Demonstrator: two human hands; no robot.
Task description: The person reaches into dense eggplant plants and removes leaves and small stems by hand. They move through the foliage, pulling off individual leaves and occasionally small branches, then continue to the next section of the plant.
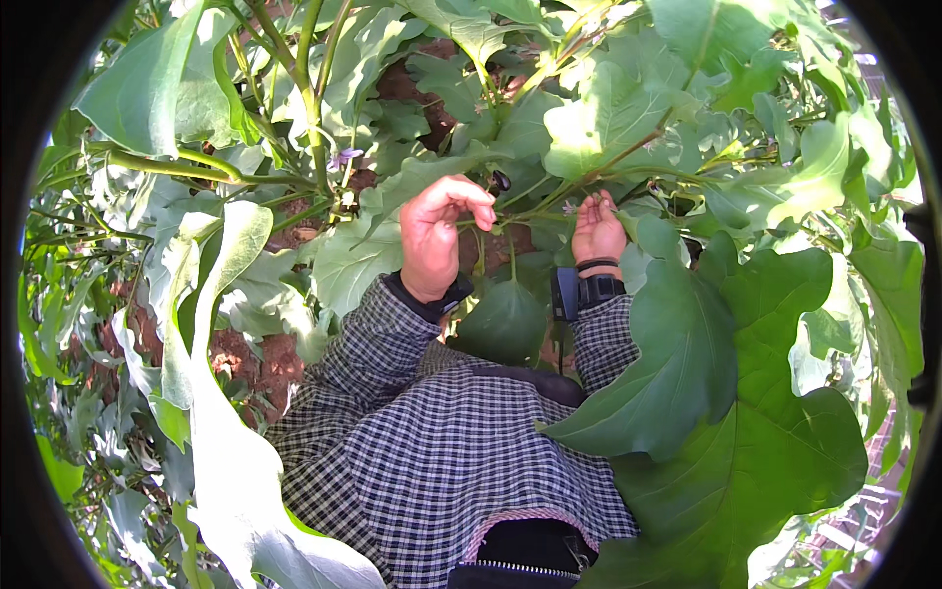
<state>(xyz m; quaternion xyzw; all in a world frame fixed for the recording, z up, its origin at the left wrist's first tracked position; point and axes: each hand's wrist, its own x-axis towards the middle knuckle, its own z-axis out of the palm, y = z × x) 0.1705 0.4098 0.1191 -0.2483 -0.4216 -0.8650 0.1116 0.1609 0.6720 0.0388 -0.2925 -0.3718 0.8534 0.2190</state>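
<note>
- Left hand (430,240): curled, thumb and fingers apart, near a small dark fruit (501,181).
- Right hand (599,236): fingertips bunched beside a pale purple flower (569,208); whether they grip anything cannot be told.
- Eggplant stem (538,213): between both hands.

right hand (600,233): grip unclear | right sleeve (601,342): partly behind leaf (677,348)

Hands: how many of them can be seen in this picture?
2: the left hand near the middle, and the right hand further right. Leaves could hide others.
</note>
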